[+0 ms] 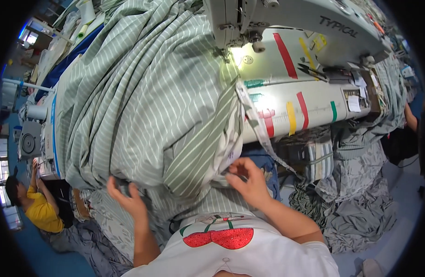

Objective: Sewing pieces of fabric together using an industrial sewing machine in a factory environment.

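Note:
A large heap of grey-green fabric (143, 97) with white stripes covers the left part of the sewing table and hangs over its near edge. Its top right end runs under the needle area of a sewing machine (224, 23). My left hand (128, 197) is at the near left edge of the heap, thumb and fingers apart, holding nothing. At the heap's near right edge, my right hand (249, 182) has curled fingers and thumb around a turned edge of the fabric. A wider-striped folded band (198, 138) lies beside that edge. A narrow pale strip (256, 115) trails from near the needle.
Red, yellow and green tape marks the machine bed (314, 108). Black thread snips (311, 71) lie near the machine's base. Crumpled leaf-patterned fabric (360, 207) piles up at the right. A person in a yellow top (44, 212) sits at the far left.

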A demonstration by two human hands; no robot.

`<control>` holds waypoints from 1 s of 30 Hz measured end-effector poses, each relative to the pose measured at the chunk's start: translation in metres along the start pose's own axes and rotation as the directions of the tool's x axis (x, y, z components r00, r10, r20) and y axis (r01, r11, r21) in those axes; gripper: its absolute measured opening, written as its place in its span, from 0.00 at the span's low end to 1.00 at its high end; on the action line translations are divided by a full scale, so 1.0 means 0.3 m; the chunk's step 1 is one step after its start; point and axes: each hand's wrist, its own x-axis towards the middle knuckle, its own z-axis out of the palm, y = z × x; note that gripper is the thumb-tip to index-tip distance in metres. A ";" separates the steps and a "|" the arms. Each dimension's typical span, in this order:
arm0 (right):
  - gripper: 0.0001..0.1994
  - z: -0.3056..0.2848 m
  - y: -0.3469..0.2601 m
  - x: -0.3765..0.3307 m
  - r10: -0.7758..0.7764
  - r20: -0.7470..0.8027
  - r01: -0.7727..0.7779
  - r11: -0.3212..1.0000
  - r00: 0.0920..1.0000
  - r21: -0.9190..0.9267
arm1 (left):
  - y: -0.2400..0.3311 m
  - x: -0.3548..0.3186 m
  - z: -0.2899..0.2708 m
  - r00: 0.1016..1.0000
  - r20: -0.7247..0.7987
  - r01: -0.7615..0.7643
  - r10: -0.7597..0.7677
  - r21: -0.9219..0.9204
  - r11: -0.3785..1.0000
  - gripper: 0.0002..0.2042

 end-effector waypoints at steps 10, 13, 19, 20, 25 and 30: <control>0.17 0.025 -0.029 0.025 0.226 0.270 -0.342 0.763 0.936 0.548 | -0.400 -0.107 0.214 0.873 0.405 0.368 -0.273 -0.178 0.913 0.18; 0.17 -0.098 -0.117 -0.024 0.128 0.225 -0.222 0.856 0.966 0.466 | -0.342 0.058 0.062 0.718 0.274 0.665 -0.640 -0.542 0.514 0.15; 0.16 -0.158 -0.216 -0.098 0.048 0.478 -0.330 0.783 0.877 0.527 | -0.084 0.653 -0.498 0.920 -0.058 -0.372 0.387 0.179 0.911 0.14; 0.15 -0.133 -0.202 -0.115 0.064 0.514 -0.345 0.810 0.856 0.474 | -0.047 0.766 -0.536 0.904 -0.032 -0.404 0.425 0.258 0.878 0.14; 0.14 0.035 -0.035 -0.127 0.189 0.585 -0.475 0.791 0.789 0.385 | 0.178 0.983 -0.238 0.925 0.218 -0.377 0.311 0.625 0.683 0.05; 0.12 0.086 0.097 -0.117 0.304 0.478 -0.453 0.860 0.824 0.235 | 0.374 0.536 0.076 0.855 0.433 -0.288 0.286 -0.061 0.956 0.15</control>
